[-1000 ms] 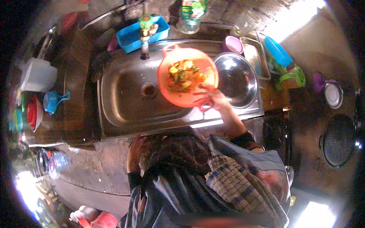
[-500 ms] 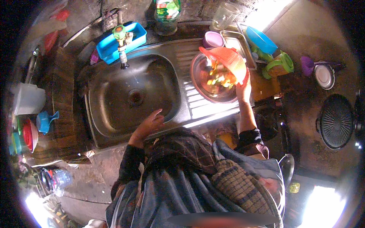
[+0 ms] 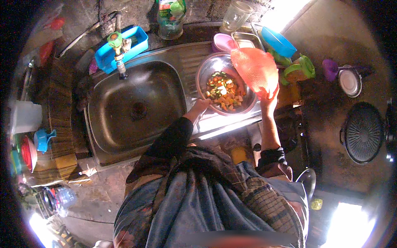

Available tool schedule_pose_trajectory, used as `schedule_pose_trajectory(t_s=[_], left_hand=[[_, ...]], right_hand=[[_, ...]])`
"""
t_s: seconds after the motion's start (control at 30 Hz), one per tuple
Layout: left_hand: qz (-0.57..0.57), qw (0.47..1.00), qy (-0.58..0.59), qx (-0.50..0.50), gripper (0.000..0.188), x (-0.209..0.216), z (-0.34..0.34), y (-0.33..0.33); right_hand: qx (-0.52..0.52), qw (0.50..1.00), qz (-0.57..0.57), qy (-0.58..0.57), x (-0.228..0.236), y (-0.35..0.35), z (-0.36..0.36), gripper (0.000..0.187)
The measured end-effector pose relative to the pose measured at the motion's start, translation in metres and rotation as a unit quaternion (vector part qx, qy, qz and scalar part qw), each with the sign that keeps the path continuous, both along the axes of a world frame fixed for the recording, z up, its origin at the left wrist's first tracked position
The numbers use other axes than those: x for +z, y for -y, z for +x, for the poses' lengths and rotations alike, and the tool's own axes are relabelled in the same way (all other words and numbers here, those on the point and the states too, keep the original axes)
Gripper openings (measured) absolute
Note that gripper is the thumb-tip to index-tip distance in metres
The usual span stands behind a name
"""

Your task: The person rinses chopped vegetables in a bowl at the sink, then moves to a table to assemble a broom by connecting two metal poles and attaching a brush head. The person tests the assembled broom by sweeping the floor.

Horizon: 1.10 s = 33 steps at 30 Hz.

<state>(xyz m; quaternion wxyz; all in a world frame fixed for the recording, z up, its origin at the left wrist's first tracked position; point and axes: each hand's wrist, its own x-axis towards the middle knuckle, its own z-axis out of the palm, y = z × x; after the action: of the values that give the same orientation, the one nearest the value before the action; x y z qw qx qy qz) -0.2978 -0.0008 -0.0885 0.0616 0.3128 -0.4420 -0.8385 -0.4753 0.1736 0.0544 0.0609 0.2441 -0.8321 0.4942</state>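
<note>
My right hand (image 3: pixel 270 93) grips a red-orange plastic colander (image 3: pixel 256 69), tipped on its side over the right edge of a metal bowl (image 3: pixel 211 65). Chopped vegetables (image 3: pixel 225 91) in green, orange and pale pieces lie in the bowl. At the bowl's near left rim is my left hand (image 3: pixel 201 106), its fingers closed on the edge. The bowl rests on the ridged drainboard (image 3: pixel 194 53). What the inside of the colander holds is hidden from view.
Left of the bowl is the steel sink (image 3: pixel 136 89) under a tap (image 3: pixel 119 62). A blue tub (image 3: pixel 142 39), a green-labelled bottle (image 3: pixel 170 25), a glass jar (image 3: pixel 236 17), a pink-purple bowl (image 3: pixel 223 41) and a metal tray (image 3: pixel 247 40) stand behind. A black grill plate (image 3: pixel 364 132) lies right.
The colander has moved right and turned off the bowl's middle, so the vegetables show in the bowl. My left hand has gone from over the sink's edge to the bowl's rim.
</note>
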Motion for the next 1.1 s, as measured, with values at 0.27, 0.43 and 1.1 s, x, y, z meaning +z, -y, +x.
schedule_pose_trajectory(t_s=[0.27, 0.43, 1.1], left_hand=[[0.031, 0.993, 0.077, 0.086, 0.021, -0.031, 0.102, 0.029], [-0.140, 0.944, 0.134, 0.268, 0.020, 0.016, 0.215, 0.032], [-0.343, 0.628, 0.535, 0.449, 0.082, -0.056, 0.252, 0.151]], right_hand=[[0.100, 0.827, -0.305, 0.462, -0.028, 0.002, -0.003, 0.042], [0.211, 0.761, -0.265, 0.553, -0.050, 0.003, 0.007, 0.044], [0.034, 0.712, -0.376, 0.592, -0.122, -0.037, 0.037, 0.075]])
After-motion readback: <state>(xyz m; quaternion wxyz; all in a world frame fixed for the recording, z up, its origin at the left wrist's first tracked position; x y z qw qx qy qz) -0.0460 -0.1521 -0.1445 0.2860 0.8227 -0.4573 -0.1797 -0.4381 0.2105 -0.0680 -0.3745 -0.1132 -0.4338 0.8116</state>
